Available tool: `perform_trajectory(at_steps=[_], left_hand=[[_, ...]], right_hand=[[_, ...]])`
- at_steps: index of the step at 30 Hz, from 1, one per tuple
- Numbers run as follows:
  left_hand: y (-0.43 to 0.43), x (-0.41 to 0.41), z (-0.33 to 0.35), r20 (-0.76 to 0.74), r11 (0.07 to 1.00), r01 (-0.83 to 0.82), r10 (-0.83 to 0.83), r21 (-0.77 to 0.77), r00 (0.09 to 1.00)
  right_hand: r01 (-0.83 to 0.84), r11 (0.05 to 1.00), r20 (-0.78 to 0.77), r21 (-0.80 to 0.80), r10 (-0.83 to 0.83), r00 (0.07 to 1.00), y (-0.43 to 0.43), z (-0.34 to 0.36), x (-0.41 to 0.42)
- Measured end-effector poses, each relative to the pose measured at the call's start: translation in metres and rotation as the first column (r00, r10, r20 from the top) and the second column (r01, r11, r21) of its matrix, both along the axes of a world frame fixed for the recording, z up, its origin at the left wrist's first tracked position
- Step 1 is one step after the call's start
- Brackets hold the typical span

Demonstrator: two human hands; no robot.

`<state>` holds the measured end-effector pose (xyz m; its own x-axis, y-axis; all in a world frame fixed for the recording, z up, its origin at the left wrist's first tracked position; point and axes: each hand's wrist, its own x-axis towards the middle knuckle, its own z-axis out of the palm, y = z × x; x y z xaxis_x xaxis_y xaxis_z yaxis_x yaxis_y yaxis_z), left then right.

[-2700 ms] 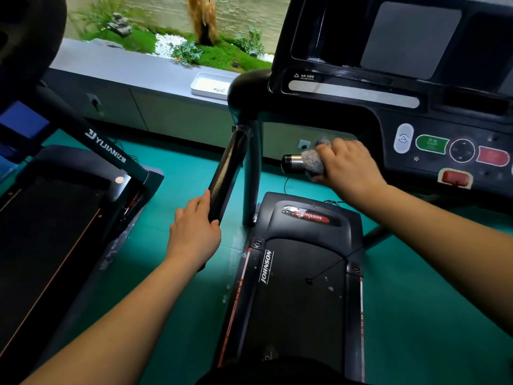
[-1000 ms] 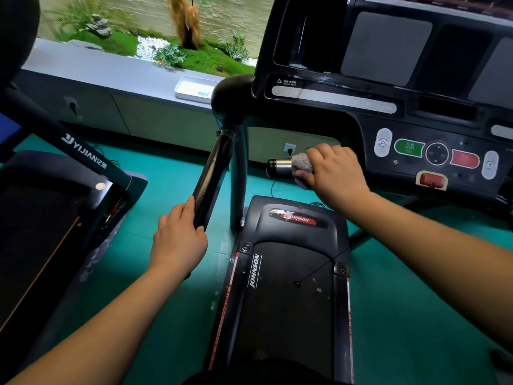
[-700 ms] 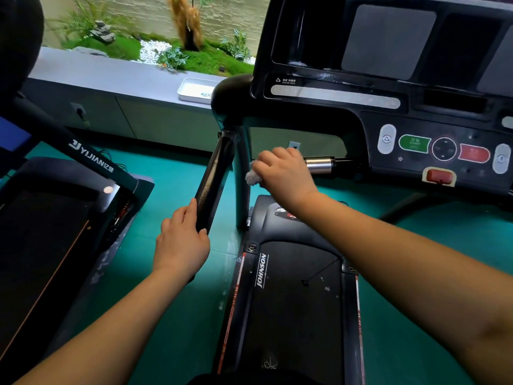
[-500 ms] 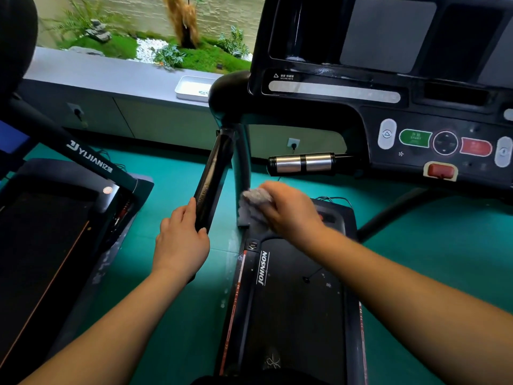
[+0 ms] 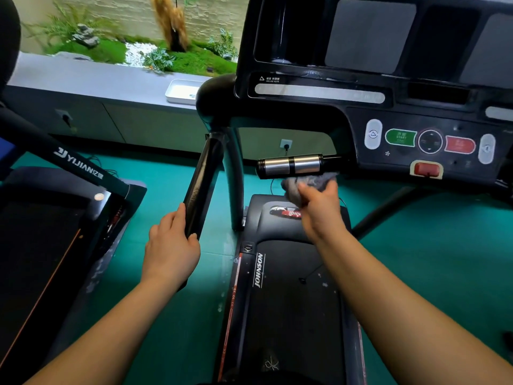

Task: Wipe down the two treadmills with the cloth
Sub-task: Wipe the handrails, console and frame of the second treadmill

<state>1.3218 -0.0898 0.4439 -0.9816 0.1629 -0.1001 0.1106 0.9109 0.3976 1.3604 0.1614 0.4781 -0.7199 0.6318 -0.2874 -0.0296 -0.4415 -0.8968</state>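
I stand on the black Johnson treadmill, facing its console. My right hand grips a bunched grey cloth just under the silver pulse grip that sticks out of the console to the left. My left hand holds the lower end of the black left handrail. A second, Yijian-branded treadmill stands to the left, with only its deck and slanted upright in view.
Teal floor lies between and around the machines. A grey ledge with a white tray runs along the back, with a planted moss bed behind it. A wall socket with a cable sits behind the console.
My right hand wiped along the silver grip toward its left end, dropped with the cloth toward the motor cover, and is now back up just beneath the grip. My left hand stayed on the handrail.
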Motion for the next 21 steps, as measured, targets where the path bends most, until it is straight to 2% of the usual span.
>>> perform_trajectory(at_steps=[2,4,7,9,13,15,17,19,21], left_hand=[[0.001,0.000,0.001,0.003,1.000,-0.001,0.001,-0.005,1.000],[0.001,0.001,0.001,0.004,1.000,-0.003,0.003,-0.011,1.000],[0.001,0.000,0.000,0.000,1.000,-0.002,0.002,-0.012,1.000],[0.001,0.000,-0.001,-0.002,1.000,-0.001,0.001,-0.006,1.000],[0.001,0.000,0.000,-0.007,1.000,-0.005,0.005,-0.006,1.000],[0.001,0.000,0.000,-0.009,1.000,-0.005,0.005,-0.001,1.000],[0.002,0.000,0.000,-0.008,1.000,-0.002,0.002,-0.005,1.000],[0.002,0.000,0.000,-0.005,1.000,-0.002,0.002,-0.012,1.000],[0.002,0.001,0.001,-0.003,1.000,-0.002,0.002,-0.003,1.000]], right_hand=[[0.027,0.998,-0.036,-0.055,-0.029,0.999,-0.009,0.002,-0.012],[0.039,0.998,0.010,-0.048,-0.038,0.999,-0.026,0.003,-0.024],[-0.092,0.992,0.033,-0.086,0.095,0.995,-0.058,-0.005,-0.040],[-0.113,0.984,0.014,-0.136,0.116,0.993,-0.071,-0.006,-0.047],[-0.074,0.979,-0.056,-0.188,0.065,0.996,-0.055,-0.002,-0.038],[0.020,0.987,-0.069,-0.157,-0.031,0.997,-0.028,-0.004,-0.030],[0.106,0.976,-0.118,-0.192,-0.131,0.984,-0.010,-0.004,-0.029],[0.104,0.968,-0.117,-0.228,-0.133,0.984,-0.012,0.000,-0.033],[0.036,0.963,-0.114,-0.268,-0.069,0.991,-0.031,0.002,-0.040]])
